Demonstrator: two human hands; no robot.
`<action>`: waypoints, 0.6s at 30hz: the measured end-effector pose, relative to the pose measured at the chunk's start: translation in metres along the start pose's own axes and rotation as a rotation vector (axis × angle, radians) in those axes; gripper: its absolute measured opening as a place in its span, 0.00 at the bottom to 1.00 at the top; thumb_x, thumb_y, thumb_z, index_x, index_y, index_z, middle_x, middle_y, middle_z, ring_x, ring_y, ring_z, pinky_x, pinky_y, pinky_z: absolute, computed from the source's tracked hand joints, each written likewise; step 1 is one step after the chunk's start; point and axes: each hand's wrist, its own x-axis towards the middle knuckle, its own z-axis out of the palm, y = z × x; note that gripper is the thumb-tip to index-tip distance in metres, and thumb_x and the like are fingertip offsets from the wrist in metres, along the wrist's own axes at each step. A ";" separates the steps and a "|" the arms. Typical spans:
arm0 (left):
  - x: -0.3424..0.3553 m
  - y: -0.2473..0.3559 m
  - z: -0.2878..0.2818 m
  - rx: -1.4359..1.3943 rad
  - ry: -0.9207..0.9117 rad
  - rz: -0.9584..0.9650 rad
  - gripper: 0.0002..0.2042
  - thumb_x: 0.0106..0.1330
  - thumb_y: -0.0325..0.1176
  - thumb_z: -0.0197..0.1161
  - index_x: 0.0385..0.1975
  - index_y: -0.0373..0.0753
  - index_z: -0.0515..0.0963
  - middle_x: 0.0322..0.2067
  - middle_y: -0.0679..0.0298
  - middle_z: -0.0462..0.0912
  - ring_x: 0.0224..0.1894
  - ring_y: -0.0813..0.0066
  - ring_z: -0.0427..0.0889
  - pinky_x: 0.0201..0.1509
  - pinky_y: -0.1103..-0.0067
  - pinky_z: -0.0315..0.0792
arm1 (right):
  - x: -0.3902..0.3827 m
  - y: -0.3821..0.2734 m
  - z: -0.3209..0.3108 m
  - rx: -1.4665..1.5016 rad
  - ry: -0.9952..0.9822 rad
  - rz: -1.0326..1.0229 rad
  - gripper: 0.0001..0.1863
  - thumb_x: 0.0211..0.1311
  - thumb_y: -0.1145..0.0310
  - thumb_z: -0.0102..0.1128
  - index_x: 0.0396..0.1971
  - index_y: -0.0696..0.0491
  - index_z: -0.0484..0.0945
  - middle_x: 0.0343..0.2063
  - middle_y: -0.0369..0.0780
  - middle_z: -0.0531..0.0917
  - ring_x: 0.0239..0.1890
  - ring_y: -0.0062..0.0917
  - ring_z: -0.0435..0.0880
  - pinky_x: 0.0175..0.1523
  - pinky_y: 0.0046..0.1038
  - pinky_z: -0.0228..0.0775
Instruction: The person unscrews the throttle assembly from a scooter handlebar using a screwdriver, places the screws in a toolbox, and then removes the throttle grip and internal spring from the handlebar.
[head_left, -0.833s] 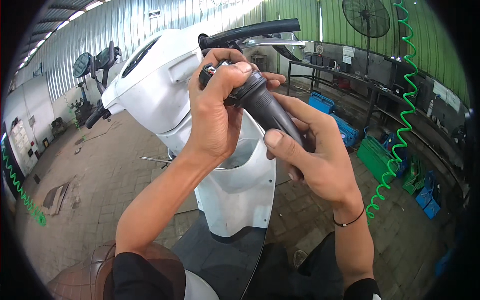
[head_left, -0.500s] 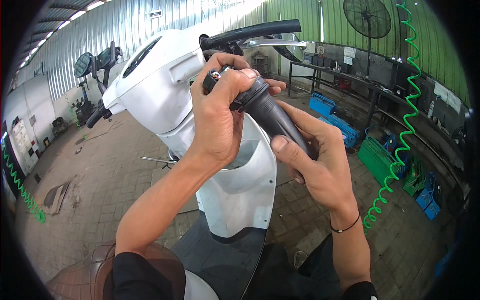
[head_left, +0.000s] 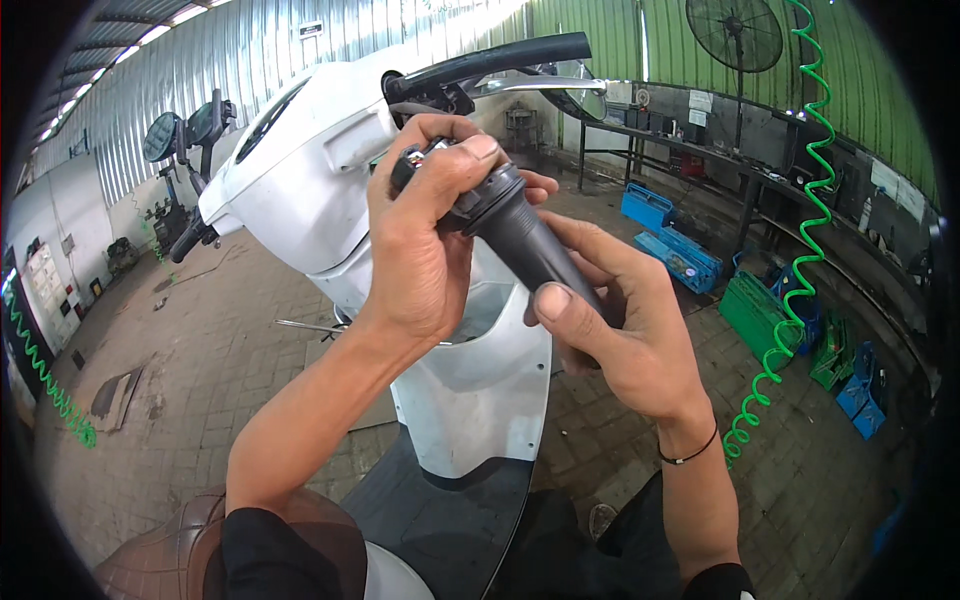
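A black ribbed throttle grip (head_left: 540, 250) is held between my two hands, tilted down to the right. My left hand (head_left: 415, 240) is closed round its upper end, at the collar and a dark switch housing (head_left: 408, 165) with small coloured parts showing. Lower down, my right hand (head_left: 630, 325) wraps the grip's rubber sleeve, thumb lying along the top. Just beyond my left hand, a bare black handlebar tube (head_left: 500, 62) juts right from the white scooter (head_left: 290, 195), apart from the grip. A silver brake lever (head_left: 540, 85) lies below the tube. My left palm hides part of the housing.
A brown seat (head_left: 165, 545) and dark footboard (head_left: 430, 500) lie below my arms. Blue toolboxes (head_left: 680, 258) and a green toolbox (head_left: 750, 308) stand on the floor at right, near a long workbench (head_left: 745, 170). A green coiled hose (head_left: 812, 235) hangs at right.
Both hands and the grip have shifted slightly left, with the right hand a little lower. The scooter's handlebar and front cover also sit slightly farther left. Both holds stay the same.
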 end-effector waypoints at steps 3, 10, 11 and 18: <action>-0.006 -0.007 0.003 0.015 0.020 -0.005 0.14 0.68 0.34 0.60 0.46 0.32 0.70 0.34 0.58 0.79 0.39 0.59 0.88 0.46 0.68 0.84 | -0.006 0.017 -0.017 0.068 -0.071 0.067 0.39 0.67 0.46 0.67 0.65 0.63 0.71 0.33 0.39 0.84 0.23 0.14 0.78 0.26 0.17 0.66; -0.001 0.000 -0.011 0.398 -0.058 0.059 0.29 0.75 0.48 0.46 0.69 0.35 0.60 0.53 0.46 0.75 0.50 0.44 0.84 0.49 0.67 0.85 | -0.020 0.065 -0.074 -0.176 -0.225 0.022 0.28 0.68 0.54 0.66 0.60 0.58 0.77 0.38 0.43 0.85 0.28 0.21 0.81 0.33 0.25 0.74; 0.001 -0.002 -0.023 0.414 -0.094 0.072 0.31 0.75 0.50 0.44 0.70 0.35 0.57 0.55 0.44 0.73 0.51 0.43 0.83 0.49 0.68 0.85 | -0.024 0.082 -0.084 -0.213 -0.222 -0.025 0.26 0.65 0.60 0.68 0.59 0.58 0.78 0.40 0.45 0.85 0.29 0.23 0.82 0.34 0.25 0.75; -0.015 0.001 -0.041 0.484 -0.026 0.003 0.39 0.71 0.63 0.43 0.72 0.38 0.55 0.54 0.46 0.72 0.51 0.36 0.81 0.47 0.63 0.82 | -0.025 0.148 -0.158 -0.118 -0.270 0.391 0.18 0.63 0.70 0.68 0.52 0.58 0.83 0.32 0.38 0.84 0.31 0.17 0.80 0.36 0.22 0.73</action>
